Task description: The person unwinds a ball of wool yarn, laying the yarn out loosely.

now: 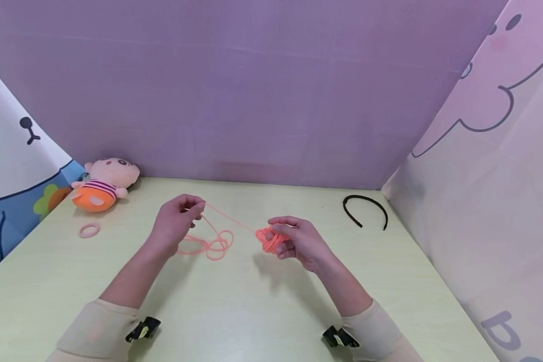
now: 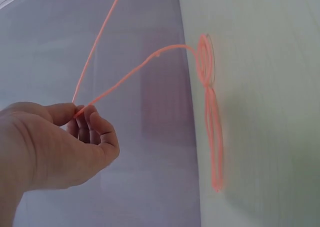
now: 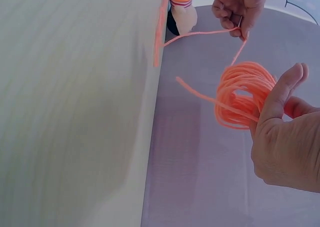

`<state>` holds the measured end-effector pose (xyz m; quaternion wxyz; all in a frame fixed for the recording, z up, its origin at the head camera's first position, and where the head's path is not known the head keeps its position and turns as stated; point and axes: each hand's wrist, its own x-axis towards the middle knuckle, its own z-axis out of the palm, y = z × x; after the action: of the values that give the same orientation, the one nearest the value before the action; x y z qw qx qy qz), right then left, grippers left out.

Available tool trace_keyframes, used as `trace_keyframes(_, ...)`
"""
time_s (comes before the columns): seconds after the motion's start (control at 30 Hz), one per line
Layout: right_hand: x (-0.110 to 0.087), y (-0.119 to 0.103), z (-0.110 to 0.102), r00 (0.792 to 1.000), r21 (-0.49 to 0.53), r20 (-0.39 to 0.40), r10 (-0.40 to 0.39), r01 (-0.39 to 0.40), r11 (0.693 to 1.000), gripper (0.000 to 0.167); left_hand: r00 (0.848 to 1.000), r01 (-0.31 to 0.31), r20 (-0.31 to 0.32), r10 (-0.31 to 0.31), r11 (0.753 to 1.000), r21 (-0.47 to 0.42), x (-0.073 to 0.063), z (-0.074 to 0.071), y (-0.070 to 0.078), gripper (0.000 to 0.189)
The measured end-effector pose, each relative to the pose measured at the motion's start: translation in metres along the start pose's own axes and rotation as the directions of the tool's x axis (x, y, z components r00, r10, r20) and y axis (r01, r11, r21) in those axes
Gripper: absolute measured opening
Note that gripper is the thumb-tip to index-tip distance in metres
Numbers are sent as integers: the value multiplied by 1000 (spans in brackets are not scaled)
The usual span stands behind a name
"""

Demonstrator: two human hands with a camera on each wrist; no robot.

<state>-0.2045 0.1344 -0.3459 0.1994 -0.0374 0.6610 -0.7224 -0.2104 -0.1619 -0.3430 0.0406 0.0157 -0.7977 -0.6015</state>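
Note:
My right hand (image 1: 304, 242) holds a coiled bundle of orange yarn (image 1: 269, 240) above the table; in the right wrist view the bundle (image 3: 242, 94) has a hollow middle and one loose end (image 3: 192, 91) sticking out. Between thumb and fingertips, my left hand (image 1: 174, 221) pinches the strand that runs from the bundle. That strand (image 2: 97, 49) stretches straight between the hands. Past the left hand it drops to loose loops of yarn (image 1: 217, 246) lying on the table, also seen in the left wrist view as loops (image 2: 212, 122).
A plush doll (image 1: 106, 183) in orange shorts lies at the table's back left corner, with a pink ring (image 1: 89, 230) in front of it. A black headband (image 1: 366, 197) lies at the back right. A purple cloth (image 1: 262, 100) hangs behind the table (image 1: 244, 311).

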Motion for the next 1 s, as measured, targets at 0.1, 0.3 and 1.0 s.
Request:
trace_keyframes(0.1,0,0,0,1000,-6,-3,3,-3,1000,34,999,6,-43,-7,1000,-18,2,-3,-1,31)
trace_keyframes(0.3,0,0,-1,1000,-12,1,0,0,1000,37,994,6,-107,-11,999,-49,3,-7,0,36)
trace_keyframes(1.0,1,-1,-1,998,27,-68,11,-9,1000,37,934,38,-337,-119,971,-237,7,-16,1,14)
